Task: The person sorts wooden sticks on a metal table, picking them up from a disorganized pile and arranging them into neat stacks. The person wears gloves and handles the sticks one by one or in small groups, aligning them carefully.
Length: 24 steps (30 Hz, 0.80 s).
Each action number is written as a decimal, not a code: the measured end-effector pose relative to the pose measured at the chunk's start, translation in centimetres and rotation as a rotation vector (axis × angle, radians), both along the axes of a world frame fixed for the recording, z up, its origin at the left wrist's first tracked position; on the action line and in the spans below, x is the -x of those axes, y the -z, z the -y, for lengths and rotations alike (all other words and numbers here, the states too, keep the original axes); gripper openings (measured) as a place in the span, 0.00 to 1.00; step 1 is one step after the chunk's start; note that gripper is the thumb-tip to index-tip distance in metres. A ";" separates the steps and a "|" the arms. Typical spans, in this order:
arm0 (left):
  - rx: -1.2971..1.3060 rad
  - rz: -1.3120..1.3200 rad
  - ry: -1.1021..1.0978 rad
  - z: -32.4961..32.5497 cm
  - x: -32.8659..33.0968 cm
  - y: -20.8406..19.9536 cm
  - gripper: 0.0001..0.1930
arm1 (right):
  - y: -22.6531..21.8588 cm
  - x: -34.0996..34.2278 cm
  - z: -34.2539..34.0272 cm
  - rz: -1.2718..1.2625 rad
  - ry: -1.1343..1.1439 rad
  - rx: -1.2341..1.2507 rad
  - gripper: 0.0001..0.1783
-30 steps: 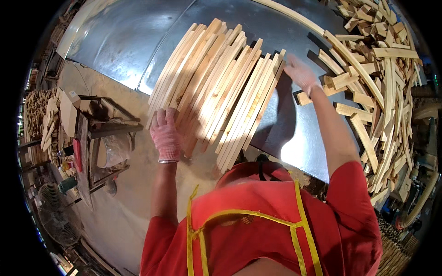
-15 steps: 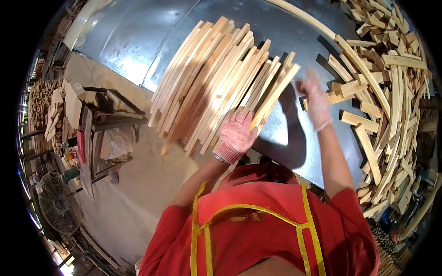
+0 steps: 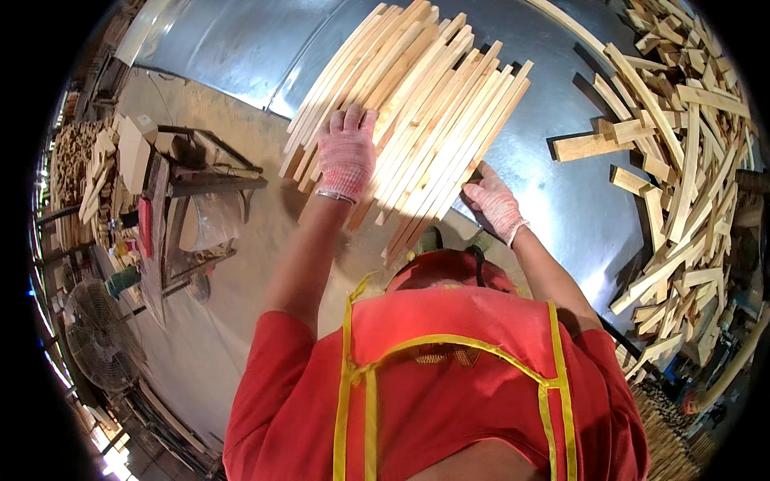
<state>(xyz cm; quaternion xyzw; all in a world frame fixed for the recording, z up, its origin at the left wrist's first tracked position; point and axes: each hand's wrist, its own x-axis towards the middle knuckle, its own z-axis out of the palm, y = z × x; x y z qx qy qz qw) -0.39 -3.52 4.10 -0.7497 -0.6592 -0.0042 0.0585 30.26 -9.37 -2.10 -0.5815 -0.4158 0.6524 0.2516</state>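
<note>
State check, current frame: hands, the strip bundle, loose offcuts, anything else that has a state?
left hand: gloved, flat on top of the bundle
right hand: gloved, against the bundle's near right edge
bundle of wooden strips: fanned, near ends overhanging the table edge
metal table: bare at the left part
offcut pile: loose, jumbled at right
floor fan: spinning or not, cannot tell

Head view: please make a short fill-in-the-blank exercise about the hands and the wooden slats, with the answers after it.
1. The left hand lies flat on top of the bundle of wooden ____.
2. The right hand touches the bundle at its ____ edge.
3. The bundle rests on a shiny ____ table.
4. Both hands wear knitted ____.

Missing words: slats; right; metal; gloves
</note>
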 end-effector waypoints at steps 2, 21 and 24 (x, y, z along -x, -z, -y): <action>-0.118 0.023 0.022 2.3 1.2 0.9 0.26 | -0.5 0.3 0.4 0.063 0.057 0.004 0.40; -0.012 0.402 -0.072 9.6 3.2 -2.3 0.30 | -24.4 -24.5 -13.7 -0.149 0.715 -0.755 0.13; -0.239 0.046 -0.041 8.6 5.6 -0.2 0.23 | -21.4 -28.5 -14.0 0.017 0.636 -0.838 0.08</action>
